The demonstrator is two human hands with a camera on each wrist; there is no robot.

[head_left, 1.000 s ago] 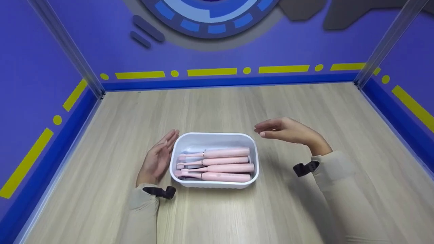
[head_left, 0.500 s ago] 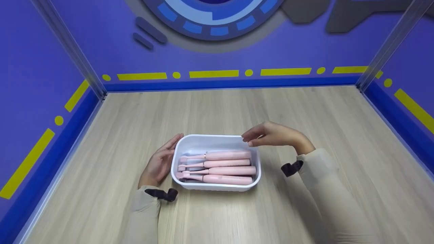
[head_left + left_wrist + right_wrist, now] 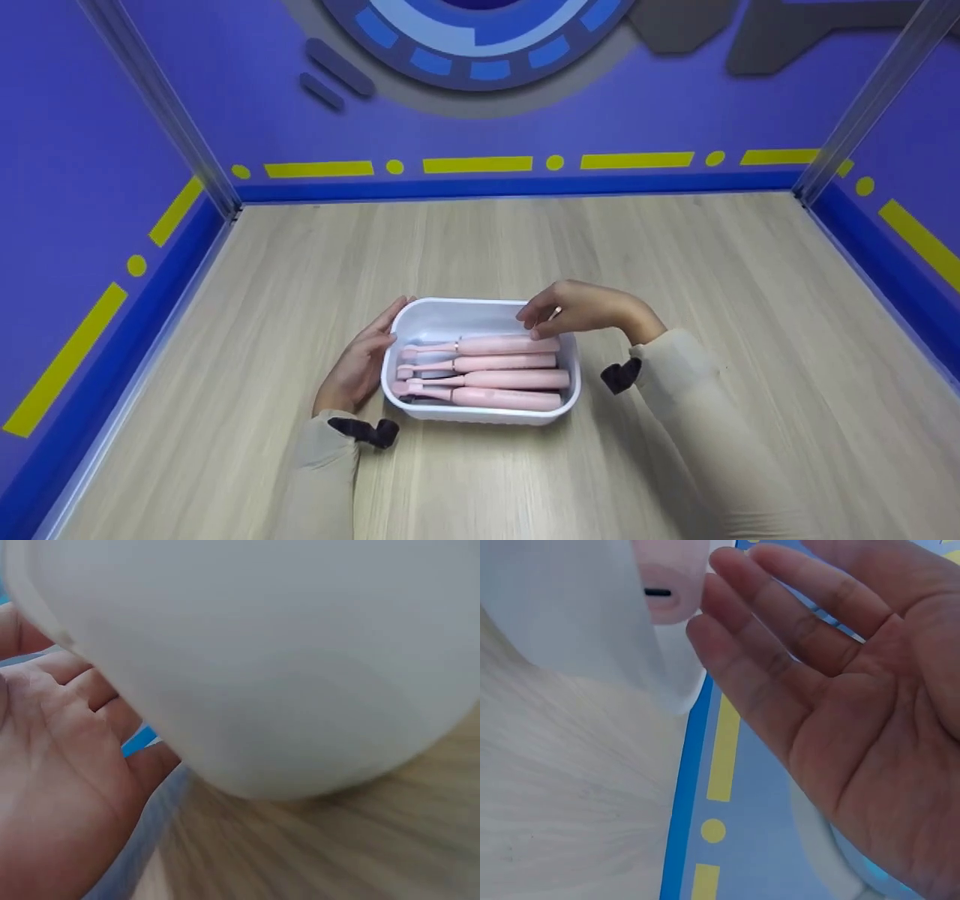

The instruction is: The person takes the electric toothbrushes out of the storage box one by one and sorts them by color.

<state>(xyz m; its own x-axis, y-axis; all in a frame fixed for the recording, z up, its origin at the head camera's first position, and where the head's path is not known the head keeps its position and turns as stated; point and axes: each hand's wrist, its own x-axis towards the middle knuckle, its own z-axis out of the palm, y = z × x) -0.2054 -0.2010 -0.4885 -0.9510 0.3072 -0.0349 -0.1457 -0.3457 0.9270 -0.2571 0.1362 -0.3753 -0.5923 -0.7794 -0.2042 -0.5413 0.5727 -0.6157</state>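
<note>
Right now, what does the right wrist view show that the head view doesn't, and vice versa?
Only the right wrist view shows a black slot in the end of a pink cylindrical toothbrush handle.

Only the head view shows the left hand and small pink brush heads.

Both show such a handle, the right hand, white plastic tub and pale wooden tabletop.

Left hand (image 3: 355, 369) and right hand (image 3: 585, 306) are facing one another.
The left is slanting forward from its sleeved forearm (image 3: 319, 480), fingers lying fairly straight; the right is holding a bend at the wrist (image 3: 639, 324), relaxed fingers curving down, thumb standing apart beneath them.
</note>
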